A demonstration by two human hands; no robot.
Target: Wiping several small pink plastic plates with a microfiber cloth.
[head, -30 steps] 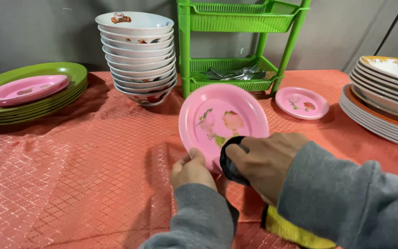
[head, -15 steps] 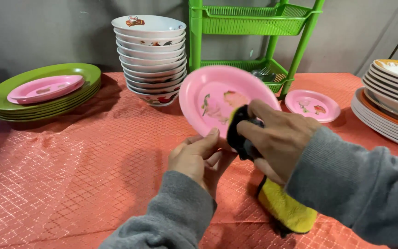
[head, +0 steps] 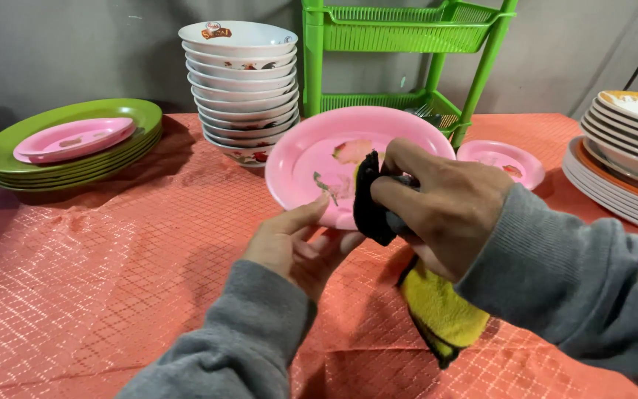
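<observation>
— Plate first: where is it?

— Pink plate (head: 311, 151), oval-looking from my angle, with a flower print on its face. I hold it tilted above the orange tablecloth (head: 112, 258), in front of the stack of white bowls (head: 244, 89) and the green rack (head: 400, 44).

— Which hand carries it?

— My left hand (head: 297, 244). It grips the near rim from below, thumb stretched along the front edge, the other fingers curled under the plate and pressing up against it.

— And your right hand?

— My right hand (head: 444, 203) is closed round a cloth (head: 369, 199), fingers bunched together over it. The dark part of the cloth is pressed on the plate's face near the print; its yellow part hangs down below my wrist, close to the tablecloth. I cannot tell whether it touches the fabric.

— What lies around you?

— Just behind my right hand, a small pink plate (head: 503, 159) lies flat on the table, partly hidden by my knuckles. Cutlery (head: 422, 111) sits in the rack's lower shelf, mostly hidden by the plate I hold. Far left, a stack of green plates (head: 9, 151) carries another pink plate (head: 71, 138) on top. At the right edge stands a pile of white plates (head: 629, 140) with orange trim, well apart from my hands.
</observation>
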